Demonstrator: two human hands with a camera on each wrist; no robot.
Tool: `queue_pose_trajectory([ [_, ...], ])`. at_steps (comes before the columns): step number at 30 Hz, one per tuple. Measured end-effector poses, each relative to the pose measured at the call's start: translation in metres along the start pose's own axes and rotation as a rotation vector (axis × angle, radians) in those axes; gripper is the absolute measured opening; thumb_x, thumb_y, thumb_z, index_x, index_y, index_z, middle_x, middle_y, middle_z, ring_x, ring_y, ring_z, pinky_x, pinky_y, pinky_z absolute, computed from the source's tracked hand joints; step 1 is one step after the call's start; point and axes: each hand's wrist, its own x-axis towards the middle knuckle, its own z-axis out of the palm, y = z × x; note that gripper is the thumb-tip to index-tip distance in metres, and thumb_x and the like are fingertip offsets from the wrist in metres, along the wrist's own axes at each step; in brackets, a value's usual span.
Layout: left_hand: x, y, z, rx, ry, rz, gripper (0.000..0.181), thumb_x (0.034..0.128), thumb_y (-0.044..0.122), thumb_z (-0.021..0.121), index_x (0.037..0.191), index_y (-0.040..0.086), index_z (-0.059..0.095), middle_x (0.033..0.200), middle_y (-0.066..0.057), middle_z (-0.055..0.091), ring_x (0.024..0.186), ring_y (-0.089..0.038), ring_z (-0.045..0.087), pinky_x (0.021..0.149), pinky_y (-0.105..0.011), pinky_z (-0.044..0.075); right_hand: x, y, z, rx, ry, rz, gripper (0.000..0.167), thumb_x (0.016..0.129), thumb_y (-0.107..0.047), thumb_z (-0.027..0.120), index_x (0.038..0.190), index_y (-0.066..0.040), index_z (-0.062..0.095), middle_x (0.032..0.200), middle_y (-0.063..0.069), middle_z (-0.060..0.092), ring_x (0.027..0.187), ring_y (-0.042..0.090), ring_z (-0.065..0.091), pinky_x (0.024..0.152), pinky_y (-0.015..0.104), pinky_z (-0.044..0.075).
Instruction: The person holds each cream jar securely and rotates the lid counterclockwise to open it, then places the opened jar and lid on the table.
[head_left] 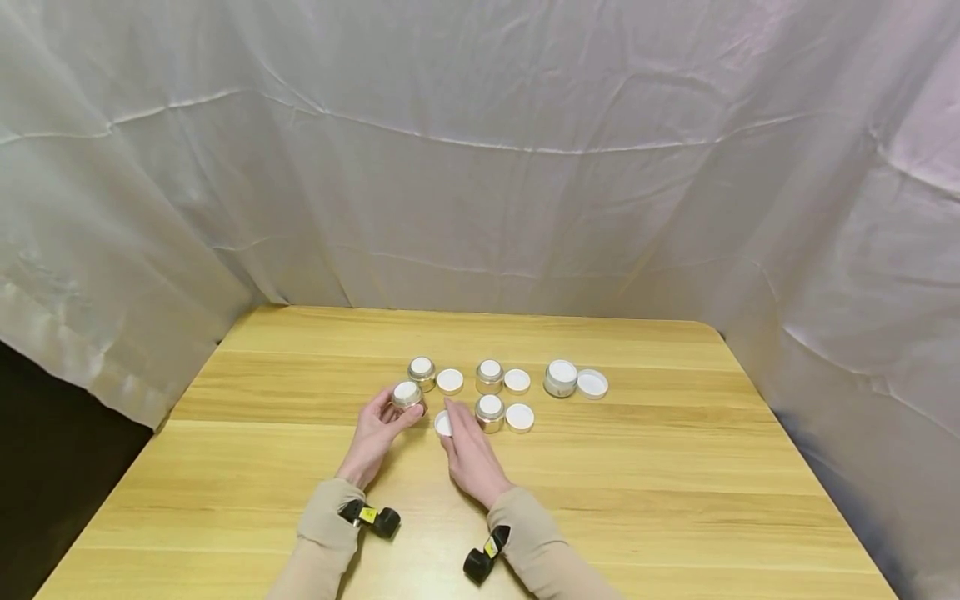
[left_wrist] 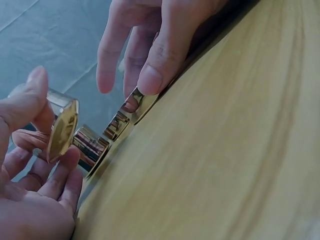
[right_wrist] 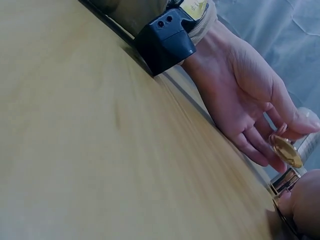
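Observation:
My left hand (head_left: pixel 372 433) holds a small gold cosmetic jar (head_left: pixel 408 395) with a white top, just above the table. In the left wrist view the jar (left_wrist: pixel 62 125) is tilted, its gold bottom showing between thumb and fingers. To its right, my right hand (head_left: pixel 474 458) pinches a round lid (head_left: pixel 442 424), white on the face seen from above and shiny gold at the side. That lid (left_wrist: pixel 145 106) is down at the tabletop in the left wrist view, thumb on the near side. The right wrist view shows only part of the right hand (right_wrist: pixel 306 202).
Behind the held jar stands another gold jar (head_left: pixel 422 374) with a lid (head_left: pixel 450 382) beside it. Two more gold jars (head_left: pixel 490 377) and a wider silvery jar (head_left: pixel 561 379) stand rightward, each beside a lid (head_left: pixel 592 384). A grey curtain (head_left: pixel 480 208) surrounds the wooden table (head_left: pixel 660 500).

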Motion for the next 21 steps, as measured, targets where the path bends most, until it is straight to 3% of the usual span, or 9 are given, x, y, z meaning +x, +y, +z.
queue_pose_trajectory([
  [5, 0.0010, -0.0015, -0.0006, 0.019, -0.002, -0.002, 0.062, 0.0907, 0.004, 0.072, 0.146, 0.002, 0.044, 0.151, -0.018, 0.049, 0.141, -0.024, 0.046, 0.122, -0.029, 0.036, 0.0052, -0.0015, 0.0041, 0.005, 0.010, 0.027, 0.059, 0.100, -0.005, 0.055, 0.152, 0.006, 0.032, 0.148, 0.027, 0.047, 0.139, 0.039, 0.046, 0.119, 0.049, 0.040],
  [10, 0.0023, -0.0040, 0.0008, 0.032, 0.008, 0.003, 0.064, 0.0886, 0.001, 0.073, 0.145, -0.002, 0.044, 0.152, -0.022, 0.046, 0.147, -0.034, 0.039, 0.129, -0.044, 0.025, 0.0085, -0.0020, 0.0085, 0.010, 0.018, 0.055, 0.060, 0.099, -0.004, 0.056, 0.153, 0.006, 0.029, 0.149, 0.029, 0.045, 0.140, 0.042, 0.045, 0.119, 0.051, 0.041],
  [21, 0.0014, -0.0028, 0.0061, 0.085, 0.021, 0.039, 0.060, 0.0872, -0.004, 0.072, 0.142, -0.006, 0.047, 0.148, -0.027, 0.049, 0.147, -0.037, 0.039, 0.129, -0.045, 0.023, 0.0088, -0.0035, 0.0100, 0.008, 0.029, 0.063, 0.061, 0.100, -0.005, 0.055, 0.153, 0.009, 0.028, 0.152, 0.034, 0.040, 0.143, 0.046, 0.040, 0.120, 0.054, 0.038],
])
